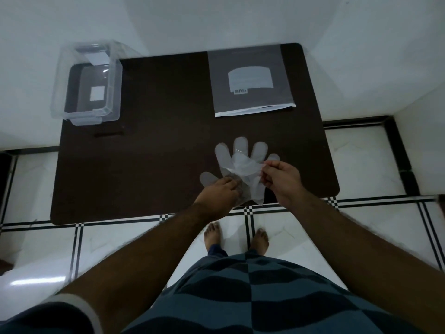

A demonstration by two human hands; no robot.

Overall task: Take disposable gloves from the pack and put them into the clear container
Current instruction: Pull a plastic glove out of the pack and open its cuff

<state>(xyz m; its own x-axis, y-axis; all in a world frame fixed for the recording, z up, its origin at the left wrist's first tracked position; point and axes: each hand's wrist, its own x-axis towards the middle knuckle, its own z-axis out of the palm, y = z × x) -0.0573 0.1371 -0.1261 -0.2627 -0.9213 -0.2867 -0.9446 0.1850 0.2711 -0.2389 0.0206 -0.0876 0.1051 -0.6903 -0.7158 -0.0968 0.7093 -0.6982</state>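
Head view: step in hand looks like separating gloves (240, 162) already out of the pack (252, 83). They lie on the dark table (156, 141) near its front edge, on the pack's near side. Left hand (218, 192) presses the cuff flat, fingers not closed; right hand (280, 175) pinches a film layer & lifts. Next: free one, carry to the clear container (86, 83), well left of pack. Container seems empty; pack lies flat, contents not visible.
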